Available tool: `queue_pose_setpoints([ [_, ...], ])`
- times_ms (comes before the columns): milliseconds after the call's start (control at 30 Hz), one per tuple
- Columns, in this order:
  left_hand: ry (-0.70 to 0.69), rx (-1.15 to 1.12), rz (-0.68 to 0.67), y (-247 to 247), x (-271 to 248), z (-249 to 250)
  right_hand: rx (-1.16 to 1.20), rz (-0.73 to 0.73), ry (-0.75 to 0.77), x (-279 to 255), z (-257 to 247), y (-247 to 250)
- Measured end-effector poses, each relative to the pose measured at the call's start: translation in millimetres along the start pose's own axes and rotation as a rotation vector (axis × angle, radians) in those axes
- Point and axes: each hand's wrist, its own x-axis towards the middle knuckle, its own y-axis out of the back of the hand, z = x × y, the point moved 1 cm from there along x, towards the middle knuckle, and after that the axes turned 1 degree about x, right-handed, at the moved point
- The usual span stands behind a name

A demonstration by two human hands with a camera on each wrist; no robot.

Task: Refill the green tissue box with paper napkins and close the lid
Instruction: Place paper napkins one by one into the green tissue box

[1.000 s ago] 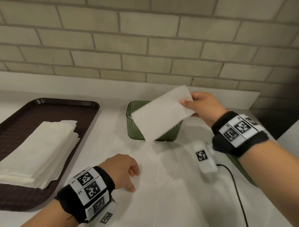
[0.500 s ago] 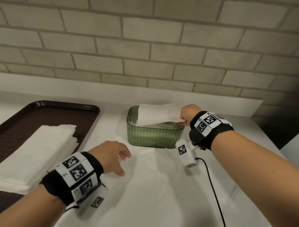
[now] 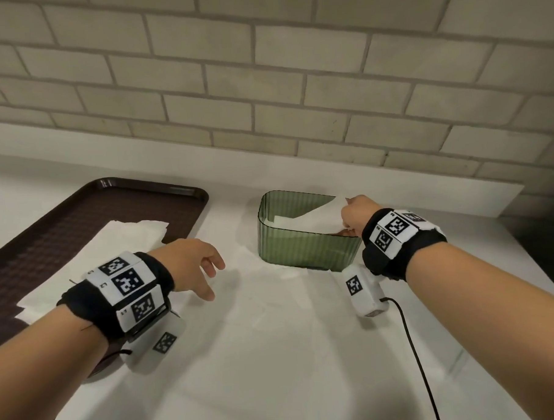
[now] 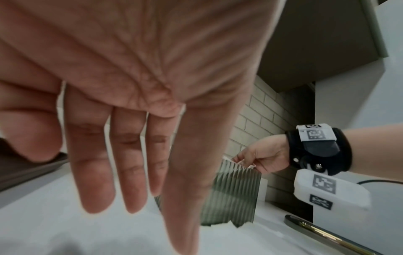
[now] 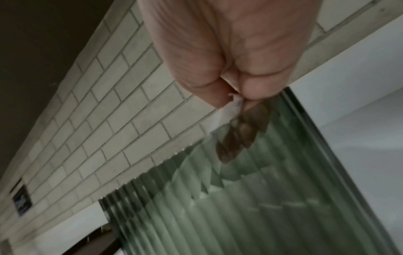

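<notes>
The green ribbed tissue box (image 3: pixel 306 251) stands open-topped on the white counter, its wall also showing in the left wrist view (image 4: pixel 231 195) and right wrist view (image 5: pixel 250 198). My right hand (image 3: pixel 352 216) pinches a white napkin (image 3: pixel 314 216) at the box's right end, and the napkin slopes down into the box. Its fingers (image 5: pixel 235 136) reach inside behind the green wall. My left hand (image 3: pixel 195 267) hovers over the counter left of the box, with its fingers (image 4: pixel 98 172) straight and holding nothing. A stack of white napkins (image 3: pixel 112 245) lies on the brown tray (image 3: pixel 64 238).
A brick wall with a white ledge runs behind the counter. A green lid with a gold edge (image 4: pixel 327 236) lies on the counter right of the box, seen only in the left wrist view. A black cable (image 3: pixel 415 346) trails from my right wrist.
My right hand has lowered the napkin from above the box down into it. My left hand has drifted forward and up toward the box.
</notes>
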Motion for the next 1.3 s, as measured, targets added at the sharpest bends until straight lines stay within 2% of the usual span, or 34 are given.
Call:
queue_pose_setpoints([
  [100,0.022,0.020,-0.027,-5.7,1.8,-1.6,-0.294,0.071,0.026,-7.1,-5.9,0.2],
  [167,0.024,0.040,-0.042,-8.8,3.1,-2.2,-0.499,0.125,0.091,-10.9,-9.5,2.5],
  [267,0.008,0.089,-0.052,-12.1,4.2,-2.4,-0.689,0.204,0.215,-15.7,-14.9,9.3],
  [367,-0.052,0.114,-0.046,-14.1,4.6,-1.7,-0.742,0.226,0.310,-23.3,-17.8,20.3],
  [500,-0.167,0.123,-0.039,-18.0,0.8,7.3,-0.606,0.221,0.458,-49.7,-13.9,20.3],
  [533,-0.190,0.122,-0.070,-20.4,-0.7,10.4,-0.581,0.171,0.476,-58.9,-11.0,16.7],
  [633,-0.216,0.161,-0.208,-33.7,-5.5,18.3,-0.679,-0.109,0.479,-85.9,2.5,-1.2],
  [700,-0.218,0.229,-0.252,-44.2,-7.4,20.7,-0.720,-0.265,0.463,-100.1,12.9,-11.9],
  [767,-0.218,0.261,-0.259,-51.1,-7.6,21.1,-0.712,-0.336,0.439,-111.0,23.3,-19.6],
  [933,-0.270,0.284,-0.208,-48.0,-10.7,26.1,-0.619,-0.400,0.411,-128.3,42.6,-32.6],
  [1100,-0.325,0.069,-0.105,-19.4,-22.9,34.8,-0.405,-0.508,0.328,-137.8,59.7,-36.5],
  [1200,-0.356,-0.170,-0.054,-0.1,-31.2,40.2,-0.068,-0.724,0.283,-143.9,65.0,-36.3],
  [1300,-0.357,-0.447,-0.029,10.7,-32.7,39.8,0.199,-0.830,0.318,-148.7,68.8,-34.6],
])
